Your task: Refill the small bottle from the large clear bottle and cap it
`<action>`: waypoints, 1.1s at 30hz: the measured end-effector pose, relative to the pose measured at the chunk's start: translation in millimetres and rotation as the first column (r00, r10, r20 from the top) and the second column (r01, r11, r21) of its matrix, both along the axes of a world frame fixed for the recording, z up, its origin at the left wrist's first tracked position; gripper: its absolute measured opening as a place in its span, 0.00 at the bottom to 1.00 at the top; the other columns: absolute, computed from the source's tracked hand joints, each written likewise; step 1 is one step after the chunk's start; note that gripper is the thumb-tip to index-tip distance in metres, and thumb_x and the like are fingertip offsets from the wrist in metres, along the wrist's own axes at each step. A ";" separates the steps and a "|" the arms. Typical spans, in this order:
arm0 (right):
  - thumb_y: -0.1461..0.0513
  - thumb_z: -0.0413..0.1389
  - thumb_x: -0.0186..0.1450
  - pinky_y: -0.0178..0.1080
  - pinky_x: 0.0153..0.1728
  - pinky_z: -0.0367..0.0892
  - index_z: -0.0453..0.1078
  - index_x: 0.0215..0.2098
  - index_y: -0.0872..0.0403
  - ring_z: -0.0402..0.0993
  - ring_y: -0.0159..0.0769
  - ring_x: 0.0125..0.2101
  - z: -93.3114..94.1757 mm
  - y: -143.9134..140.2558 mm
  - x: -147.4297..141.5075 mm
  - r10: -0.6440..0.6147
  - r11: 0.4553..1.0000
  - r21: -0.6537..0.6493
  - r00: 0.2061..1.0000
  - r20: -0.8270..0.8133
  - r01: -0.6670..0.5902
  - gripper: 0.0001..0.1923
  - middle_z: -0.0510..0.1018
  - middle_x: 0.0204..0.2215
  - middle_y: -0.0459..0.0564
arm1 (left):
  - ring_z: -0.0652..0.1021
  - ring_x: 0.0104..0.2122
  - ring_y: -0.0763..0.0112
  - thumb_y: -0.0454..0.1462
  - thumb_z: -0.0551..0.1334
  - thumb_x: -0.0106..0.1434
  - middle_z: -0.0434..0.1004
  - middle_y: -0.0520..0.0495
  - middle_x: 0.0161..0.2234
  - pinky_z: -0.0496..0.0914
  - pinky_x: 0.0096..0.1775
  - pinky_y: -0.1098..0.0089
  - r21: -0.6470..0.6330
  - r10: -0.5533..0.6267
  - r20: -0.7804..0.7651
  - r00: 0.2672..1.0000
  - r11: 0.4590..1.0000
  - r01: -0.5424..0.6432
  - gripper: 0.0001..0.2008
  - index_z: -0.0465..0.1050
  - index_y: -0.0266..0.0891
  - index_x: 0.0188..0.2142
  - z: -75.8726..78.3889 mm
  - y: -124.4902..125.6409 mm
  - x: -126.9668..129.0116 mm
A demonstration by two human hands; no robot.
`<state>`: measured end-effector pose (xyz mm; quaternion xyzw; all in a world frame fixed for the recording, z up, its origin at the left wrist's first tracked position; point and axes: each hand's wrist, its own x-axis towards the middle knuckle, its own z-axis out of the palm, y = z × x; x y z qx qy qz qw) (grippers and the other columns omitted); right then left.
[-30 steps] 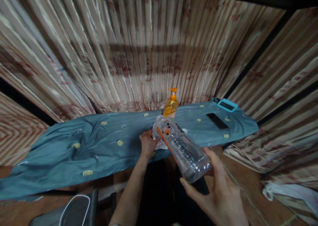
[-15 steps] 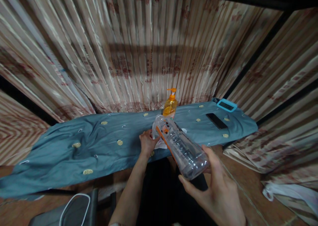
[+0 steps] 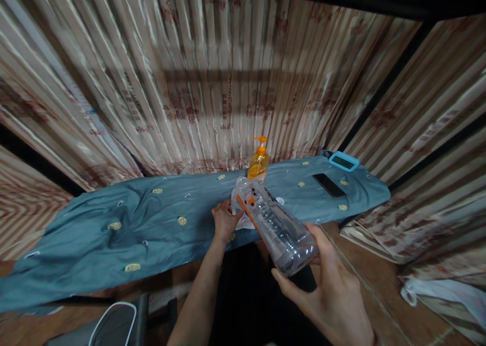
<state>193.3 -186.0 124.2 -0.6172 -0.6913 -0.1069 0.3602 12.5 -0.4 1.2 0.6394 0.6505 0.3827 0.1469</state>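
My right hand (image 3: 326,285) grips the base of a clear plastic bottle (image 3: 279,229) between thumb and fingers. The bottle looks empty, carries dark print and an orange strip, and leans with its narrow end away from me. By that end, my left hand (image 3: 226,218) pinches a translucent plastic piece (image 3: 234,205), mostly hidden behind the bottle, so I cannot tell its kind. Something white (image 3: 245,223) shows below it. Just beyond stands an orange pump bottle (image 3: 258,161), upright and partly filled with amber liquid. A small white disc (image 3: 280,200) lies to the right.
Blue-green cloth with pineapple prints (image 3: 152,234) covers the long narrow table. On its right are a black phone (image 3: 328,185) and a light-blue framed pouch (image 3: 343,161). Striped curtains (image 3: 212,92) hang behind. A grey chair (image 3: 114,325) stands low on the left.
The view has shifted very slightly. Both hands keep nearly the same hold, and the clear bottle stays tilted at almost the same angle.
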 end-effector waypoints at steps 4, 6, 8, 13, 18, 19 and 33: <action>0.50 0.58 0.60 0.44 0.41 0.78 0.52 0.63 0.60 0.78 0.46 0.46 1.8 0.3 0.0 0.011 1.000 0.019 1.000 0.006 -0.011 0.40 0.77 0.49 0.62 | 0.74 0.29 0.65 0.39 0.65 0.51 0.71 0.53 0.22 0.61 0.37 0.67 -0.003 0.009 0.001 1.000 1.000 -0.009 0.09 0.73 0.38 0.32 -0.2 -0.1 0.6; 0.50 0.58 0.60 0.45 0.41 0.78 0.52 0.63 0.61 0.78 0.47 0.46 2.1 0.9 -0.5 0.012 1.000 0.023 1.000 0.012 -0.013 0.40 0.77 0.49 0.62 | 0.74 0.30 0.65 0.39 0.65 0.51 0.71 0.52 0.22 0.61 0.37 0.67 -0.005 0.011 0.004 1.000 1.000 -0.011 0.10 0.73 0.38 0.33 -0.3 -0.3 1.0; 0.50 0.58 0.60 0.45 0.40 0.78 0.51 0.63 0.61 0.78 0.47 0.46 1.9 1.3 -1.1 0.016 1.000 0.015 1.000 0.011 -0.016 0.40 0.77 0.49 0.63 | 0.74 0.30 0.65 0.39 0.65 0.51 0.71 0.53 0.22 0.61 0.38 0.66 -0.006 0.014 0.003 1.000 1.000 -0.014 0.09 0.73 0.39 0.33 -0.2 -0.7 1.5; 0.49 0.58 0.59 0.45 0.39 0.78 0.52 0.63 0.61 0.79 0.47 0.45 1.0 0.6 -2.3 -0.012 1.000 0.025 1.000 0.014 0.011 0.41 0.77 0.49 0.63 | 0.74 0.30 0.64 0.38 0.65 0.51 0.71 0.52 0.22 0.61 0.38 0.66 0.002 0.011 0.002 1.000 1.000 -0.011 0.08 0.73 0.40 0.32 0.3 -1.6 2.0; 0.50 0.58 0.59 0.44 0.42 0.77 0.52 0.63 0.61 0.78 0.45 0.47 1.9 -0.6 -3.1 -0.010 0.999 0.039 1.000 -0.009 0.010 0.40 0.76 0.50 0.62 | 0.73 0.29 0.66 0.38 0.65 0.51 0.70 0.53 0.21 0.61 0.36 0.67 0.012 0.000 0.003 1.000 1.000 0.000 0.08 0.72 0.39 0.32 0.4 -1.7 1.6; 0.51 0.58 0.59 0.44 0.43 0.77 0.52 0.63 0.60 0.77 0.45 0.47 2.0 -0.8 -3.3 -0.010 0.999 0.034 1.000 -0.017 0.010 0.41 0.75 0.50 0.62 | 0.73 0.29 0.66 0.38 0.65 0.51 0.70 0.53 0.21 0.60 0.36 0.67 0.009 0.000 -0.001 1.000 1.000 0.000 0.08 0.72 0.39 0.31 0.6 -1.7 1.6; 0.53 0.58 0.60 0.49 0.48 0.75 0.49 0.67 0.56 0.69 0.48 0.57 -2.2 -1.9 -7.3 0.007 1.000 0.030 0.997 -0.081 -0.004 0.41 0.67 0.59 0.62 | 0.73 0.29 0.66 0.36 0.65 0.50 0.72 0.53 0.22 0.61 0.36 0.68 0.004 0.008 0.012 1.000 1.000 -0.008 0.10 0.73 0.39 0.34 2.3 -2.9 3.1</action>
